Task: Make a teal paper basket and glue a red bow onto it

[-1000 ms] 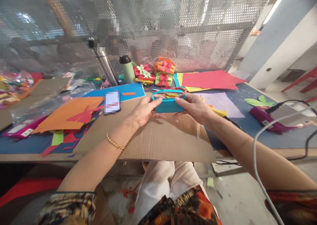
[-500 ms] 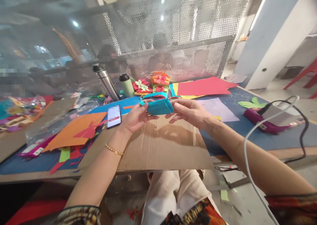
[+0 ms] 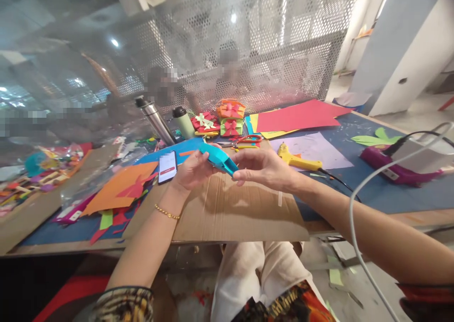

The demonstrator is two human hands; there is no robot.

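Observation:
A small blue folded-paper box (image 3: pixel 217 157) is held up over the brown cardboard sheet (image 3: pixel 227 218), its open end tipped toward the lower right. My left hand (image 3: pixel 193 169) is closed on its left side, thumb on the near edge. At its right end my right hand (image 3: pixel 260 169) pinches the rim, thumb in front and fingers behind. Part of the box's underside and far side is hidden by my fingers. To the right of my right hand lies a yellow glue gun (image 3: pixel 301 162) on lilac paper (image 3: pixel 328 149). Scissors with red handles (image 3: pixel 250 139) lie just beyond the box.
A phone (image 3: pixel 167 167) and orange paper (image 3: pixel 122 185) lie left. A steel flask (image 3: pixel 156 119), green bottle (image 3: pixel 183 123) and paper baskets (image 3: pixel 231 116) stand behind. Red sheets (image 3: pixel 301 117) lie back right. A white cable (image 3: pixel 353 218) hangs across my right forearm; a purple power strip (image 3: pixel 386 166) sits right.
The blue box has been turned in my hands, so its open end now faces lower right and its strap-like loop no longer shows. The glue gun and scissors have come into clearer view.

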